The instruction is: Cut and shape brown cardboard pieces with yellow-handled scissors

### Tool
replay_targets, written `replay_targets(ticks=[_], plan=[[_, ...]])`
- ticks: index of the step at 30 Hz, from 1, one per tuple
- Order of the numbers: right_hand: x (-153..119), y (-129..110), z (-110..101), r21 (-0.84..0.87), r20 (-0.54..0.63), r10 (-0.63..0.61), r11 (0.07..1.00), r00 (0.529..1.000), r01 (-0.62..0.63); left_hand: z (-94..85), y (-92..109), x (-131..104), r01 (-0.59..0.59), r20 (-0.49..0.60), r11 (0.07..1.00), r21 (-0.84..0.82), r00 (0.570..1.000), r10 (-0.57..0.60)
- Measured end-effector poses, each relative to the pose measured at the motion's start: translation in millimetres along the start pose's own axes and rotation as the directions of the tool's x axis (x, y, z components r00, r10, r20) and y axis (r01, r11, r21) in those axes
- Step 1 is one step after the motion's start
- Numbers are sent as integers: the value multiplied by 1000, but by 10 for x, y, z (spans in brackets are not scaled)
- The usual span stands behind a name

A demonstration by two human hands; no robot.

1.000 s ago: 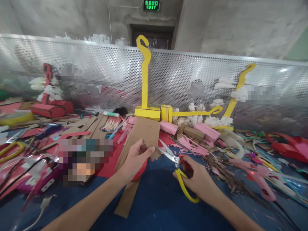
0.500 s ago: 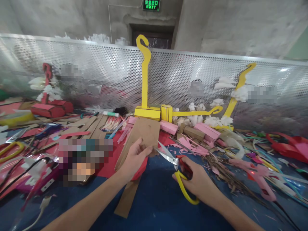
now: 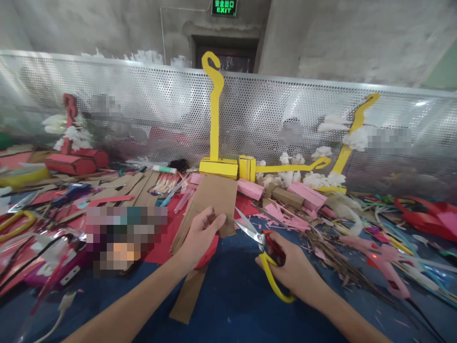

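Observation:
A flat brown cardboard piece (image 3: 218, 193) is pinched at its lower part by my left hand (image 3: 200, 236), thumb on top. My right hand (image 3: 293, 264) grips scissors (image 3: 254, 233) with red and yellow handles. Their blades are parted, with the tips just beside the cardboard's right edge. Whether they touch it I cannot tell. Under my left hand lies a red sheet (image 3: 162, 243), and a narrow cardboard strip (image 3: 189, 297) pokes out below it.
Yellow hook-topped stands (image 3: 214, 119) are by the perforated metal panel (image 3: 153, 105). Pink paper scraps (image 3: 282, 216) and a pink glue gun (image 3: 387, 262) with a red light lie to the right. Blue-handled scissors (image 3: 73, 190) and a red stand (image 3: 71, 162) are at left.
My left thumb and fingers have shifted slightly up on the cardboard, whose lower right corner now shows more. The scissors and right hand have barely moved.

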State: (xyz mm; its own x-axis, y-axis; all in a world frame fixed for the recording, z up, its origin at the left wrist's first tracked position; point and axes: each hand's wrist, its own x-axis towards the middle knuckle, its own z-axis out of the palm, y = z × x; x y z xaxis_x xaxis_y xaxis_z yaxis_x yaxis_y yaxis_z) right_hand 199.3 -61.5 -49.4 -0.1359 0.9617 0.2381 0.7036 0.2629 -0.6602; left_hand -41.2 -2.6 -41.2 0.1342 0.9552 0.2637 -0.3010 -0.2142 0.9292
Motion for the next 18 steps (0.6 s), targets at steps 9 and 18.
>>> replay_targets(ticks=[9, 18], plan=[[-49, -107, -56, 65, 79, -33, 998, 996, 28, 40, 82, -36, -1, 167, 997, -78, 986, 14], [-134, -202, -66, 158, 216, -96, 985, 972, 62, -23, -37, -87, 87, 314, 996, 30, 945, -92]])
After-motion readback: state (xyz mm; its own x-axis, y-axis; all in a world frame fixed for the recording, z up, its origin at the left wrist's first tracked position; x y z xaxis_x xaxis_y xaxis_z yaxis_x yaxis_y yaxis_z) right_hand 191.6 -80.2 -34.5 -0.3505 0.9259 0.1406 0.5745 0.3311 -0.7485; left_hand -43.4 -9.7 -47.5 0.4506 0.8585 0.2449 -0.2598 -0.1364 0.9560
